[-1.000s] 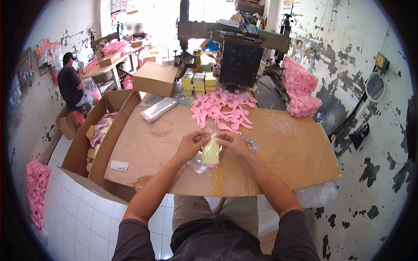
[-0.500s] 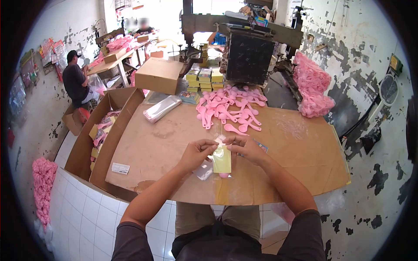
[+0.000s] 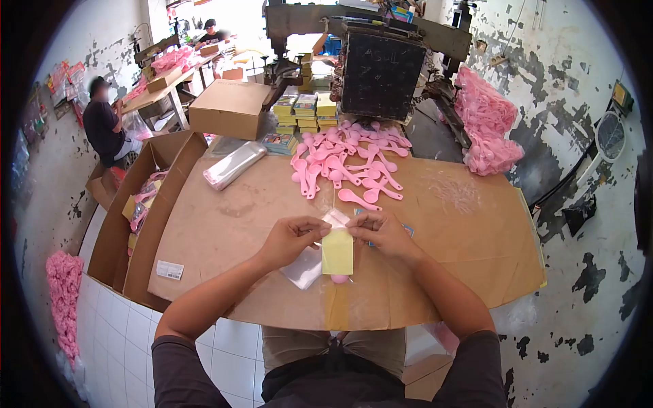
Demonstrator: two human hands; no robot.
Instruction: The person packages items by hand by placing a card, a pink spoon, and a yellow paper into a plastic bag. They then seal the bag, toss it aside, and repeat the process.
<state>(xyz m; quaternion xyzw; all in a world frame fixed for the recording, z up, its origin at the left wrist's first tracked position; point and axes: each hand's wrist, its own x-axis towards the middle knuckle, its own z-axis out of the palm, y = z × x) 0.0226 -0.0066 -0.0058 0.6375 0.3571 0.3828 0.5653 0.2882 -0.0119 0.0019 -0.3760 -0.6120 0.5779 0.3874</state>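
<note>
A clear plastic bag (image 3: 335, 217) with a yellow card (image 3: 338, 255) in it is held upright over the cardboard-covered table. My left hand (image 3: 297, 239) pinches the bag near its upper left edge, fingers closed. On the upper right edge, my right hand (image 3: 381, 234) grips it the same way. The round pink end of a spoon (image 3: 339, 279) shows below the card; the rest is hidden behind it. Flat clear bags (image 3: 304, 269) lie beside my left hand. Partly covered by my right hand, printed cards (image 3: 408, 230) rest on the cardboard.
Pink spoons (image 3: 347, 163) are heaped beyond my hands, near a black machine (image 3: 381, 71). A stack of clear bags (image 3: 235, 165) lies to the left. An open carton (image 3: 109, 238) holds packed pieces. Stacked yellow cards (image 3: 306, 105) stand behind. Two people (image 3: 102, 126) sit farther back.
The view has shifted slightly, and a second person at the back shows more fully. Both hands still hold the bag, and the yellow card now faces me flatter and with less glare.
</note>
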